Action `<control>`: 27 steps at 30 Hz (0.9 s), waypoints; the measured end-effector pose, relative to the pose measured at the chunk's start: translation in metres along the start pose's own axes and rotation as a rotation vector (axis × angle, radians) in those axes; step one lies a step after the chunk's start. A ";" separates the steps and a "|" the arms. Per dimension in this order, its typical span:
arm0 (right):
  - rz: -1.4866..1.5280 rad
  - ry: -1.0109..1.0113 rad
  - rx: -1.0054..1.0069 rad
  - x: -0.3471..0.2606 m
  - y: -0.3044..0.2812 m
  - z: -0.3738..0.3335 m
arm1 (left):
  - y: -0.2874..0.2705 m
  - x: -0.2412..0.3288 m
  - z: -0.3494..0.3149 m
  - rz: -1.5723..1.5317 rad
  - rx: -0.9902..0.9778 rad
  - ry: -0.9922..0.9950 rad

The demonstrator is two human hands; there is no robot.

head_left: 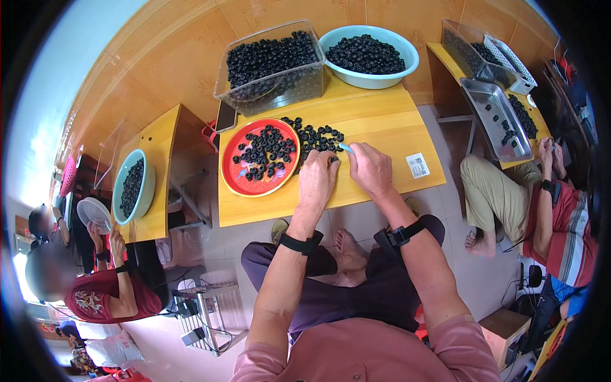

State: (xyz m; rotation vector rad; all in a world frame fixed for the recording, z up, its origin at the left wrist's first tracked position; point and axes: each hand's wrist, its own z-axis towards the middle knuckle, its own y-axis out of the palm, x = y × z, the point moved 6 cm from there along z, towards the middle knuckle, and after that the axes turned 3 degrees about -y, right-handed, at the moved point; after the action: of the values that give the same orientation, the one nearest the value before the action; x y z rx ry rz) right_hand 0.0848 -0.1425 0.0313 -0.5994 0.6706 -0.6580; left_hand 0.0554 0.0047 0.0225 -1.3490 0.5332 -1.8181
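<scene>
- Left hand (pixel 317 178), slanting over the yellow wooden table (pixel 382 124), pinches a small round black piece (pixel 334 159), mostly hidden from me.
- Right hand (pixel 371 167), knuckles up, clamps a slim light-blue tool (pixel 345 148), only one end showing.

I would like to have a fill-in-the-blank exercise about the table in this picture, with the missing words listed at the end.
1. The right hand holds a small object that is light ____ in colour.
2. The round tray is mainly ____ in colour.
3. The clear bin stands to the ____ of the round basin.
4. The white sticker lies to the ____ of both hands.

Missing words: blue; red; left; right.
</scene>
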 end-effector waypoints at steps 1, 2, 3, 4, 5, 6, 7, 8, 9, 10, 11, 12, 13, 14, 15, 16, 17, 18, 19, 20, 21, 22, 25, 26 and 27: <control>0.016 -0.010 0.022 -0.003 -0.001 0.000 | -0.003 -0.001 -0.001 -0.039 0.029 0.000; 0.032 -0.019 0.044 -0.005 -0.003 0.000 | -0.006 -0.002 -0.003 -0.078 0.058 -0.001; 0.032 -0.019 0.041 -0.004 -0.004 0.000 | -0.005 -0.001 -0.005 -0.078 0.058 -0.004; 0.037 -0.026 0.040 -0.003 -0.005 0.000 | -0.003 -0.001 -0.006 -0.104 0.045 -0.032; 0.042 -0.032 0.039 -0.002 -0.007 -0.001 | -0.002 -0.001 -0.008 -0.130 0.034 -0.060; 0.041 -0.031 0.040 -0.001 -0.006 -0.001 | -0.001 -0.001 -0.009 -0.130 0.033 -0.058; 0.039 -0.041 0.038 0.000 -0.006 -0.001 | -0.002 -0.006 -0.011 -0.232 0.057 -0.151; 0.037 -0.051 0.036 0.000 -0.005 -0.001 | -0.001 -0.012 -0.012 -0.334 0.081 -0.245; 0.039 -0.050 0.035 -0.001 -0.004 -0.001 | -0.001 -0.015 -0.013 -0.332 0.081 -0.246; 0.038 -0.067 0.022 -0.003 -0.002 -0.002 | -0.003 -0.019 -0.014 -0.441 0.122 -0.267; 0.036 -0.084 0.008 -0.005 0.000 -0.003 | -0.004 -0.023 -0.016 -0.550 0.164 -0.287; 0.039 -0.085 0.003 -0.005 -0.001 -0.003 | -0.005 -0.024 -0.017 -0.578 0.179 -0.286; 0.036 -0.115 -0.011 -0.008 -0.002 -0.004 | -0.004 -0.025 -0.017 -0.577 0.180 -0.292; 0.033 -0.145 -0.025 -0.010 -0.002 -0.004 | -0.005 -0.026 -0.017 -0.577 0.193 -0.290; 0.034 -0.145 -0.029 -0.010 -0.001 -0.004 | -0.006 -0.025 -0.016 -0.578 0.205 -0.286; 0.025 -0.165 -0.035 -0.010 0.000 -0.005 | -0.006 -0.024 -0.017 -0.579 0.205 -0.290; 0.015 -0.186 -0.041 -0.012 0.001 -0.005 | -0.006 -0.024 -0.017 -0.600 0.210 -0.295; 0.015 -0.186 -0.046 -0.013 0.000 -0.005 | -0.007 -0.024 -0.018 -0.622 0.216 -0.300; 0.023 -0.205 -0.049 -0.015 -0.001 -0.005 | -0.007 -0.025 -0.018 -0.623 0.216 -0.304; 0.031 -0.224 -0.053 -0.017 -0.001 -0.005 | -0.007 -0.025 -0.018 -0.591 0.214 -0.299; 0.032 -0.225 -0.057 -0.018 -0.002 -0.005 | -0.008 -0.025 -0.018 -0.559 0.213 -0.293; 0.034 -0.232 -0.062 -0.018 -0.003 -0.005 | -0.007 -0.026 -0.018 -0.561 0.214 -0.297; 0.032 -0.235 -0.078 -0.019 -0.001 -0.005 | -0.008 -0.023 -0.018 -0.556 0.229 -0.282; 0.027 -0.232 -0.087 -0.018 0.000 -0.005 | -0.008 -0.023 -0.018 -0.563 0.223 -0.295; 0.027 -0.233 -0.088 -0.019 0.000 -0.005 | -0.008 -0.024 -0.019 -0.571 0.217 -0.307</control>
State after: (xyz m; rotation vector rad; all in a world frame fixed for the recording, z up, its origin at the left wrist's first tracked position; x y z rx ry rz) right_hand 0.0698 -0.1308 0.0350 -0.7349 0.4909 -0.5250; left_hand 0.0383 0.0265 0.0070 -1.6959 -0.2346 -1.9743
